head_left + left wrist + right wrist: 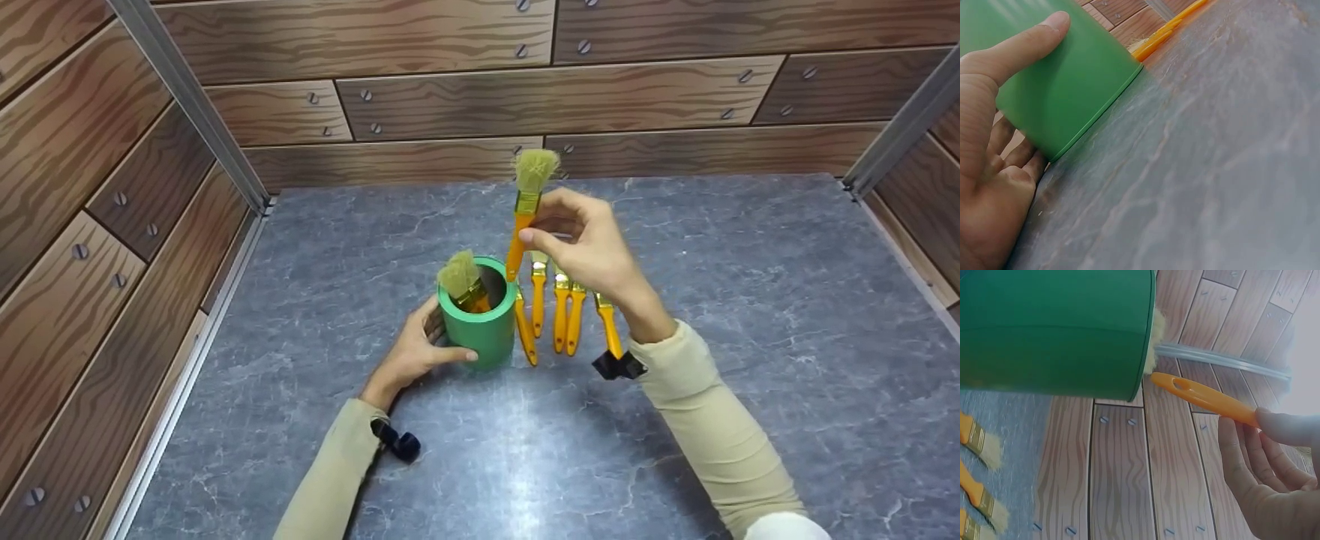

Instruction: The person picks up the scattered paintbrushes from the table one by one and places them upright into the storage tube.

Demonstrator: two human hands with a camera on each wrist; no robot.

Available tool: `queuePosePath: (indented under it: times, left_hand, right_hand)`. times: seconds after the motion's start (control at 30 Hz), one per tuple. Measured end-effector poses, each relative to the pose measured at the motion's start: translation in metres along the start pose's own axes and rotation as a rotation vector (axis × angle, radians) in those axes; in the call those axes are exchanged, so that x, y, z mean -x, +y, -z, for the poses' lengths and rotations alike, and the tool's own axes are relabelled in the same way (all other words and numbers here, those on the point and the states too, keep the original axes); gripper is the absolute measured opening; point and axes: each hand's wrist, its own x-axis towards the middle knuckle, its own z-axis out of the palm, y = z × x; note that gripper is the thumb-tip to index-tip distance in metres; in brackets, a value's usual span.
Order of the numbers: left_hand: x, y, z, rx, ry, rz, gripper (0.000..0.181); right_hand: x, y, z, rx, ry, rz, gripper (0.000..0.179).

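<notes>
My right hand (589, 236) pinches a paintbrush (523, 217) by its orange handle, bristles up. The handle's holed end hangs at the right rim of a green cylindrical container (480, 337); in the right wrist view that handle (1207, 397) points at the container's mouth. Around the container's left side, my left hand (416, 349) holds it upright on the table, thumb across its front, as the left wrist view also shows with the hand (994, 169) at the green wall (1072, 84). Another paintbrush (463, 279) stands inside, bristles above the rim.
Several orange-handled paintbrushes (561, 315) lie right of the container, partly under my right hand and wrist. The table (337, 247) has a grey marbled top. Wood-patterned walls (450, 105) enclose it at the back and sides, with metal posts (202, 105) at the corners.
</notes>
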Motion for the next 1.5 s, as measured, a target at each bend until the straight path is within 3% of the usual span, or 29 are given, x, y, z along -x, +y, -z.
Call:
queuePosePath:
  times: [0.17, 0.47, 0.9, 1.23, 1.5]
  left_hand:
    - [-0.001, 0.0, 0.0, 0.017, -0.026, -0.014, 0.101]
    - [0.0, 0.001, 0.0, 0.018, -0.017, -0.001, 0.105]
    - [-0.001, 0.001, 0.001, 0.016, -0.021, -0.019, 0.103]
    - [-0.002, 0.001, -0.001, 0.015, -0.025, -0.018, 0.101]
    - [-0.001, 0.001, 0.001, -0.007, -0.007, -0.002, 0.104]
  right_hand:
    - [-0.002, 0.004, -0.009, 0.005, -0.034, 0.007, 0.017]
    - [-0.006, 0.013, -0.026, 0.05, -0.063, -0.013, 0.02]
    - [-0.008, 0.023, -0.041, 0.039, -0.044, 0.01, 0.015]
    - [-0.004, 0.026, -0.039, 0.052, -0.058, -0.007, 0.016]
    - [0.002, 0.024, -0.024, 0.115, -0.05, -0.034, 0.02]
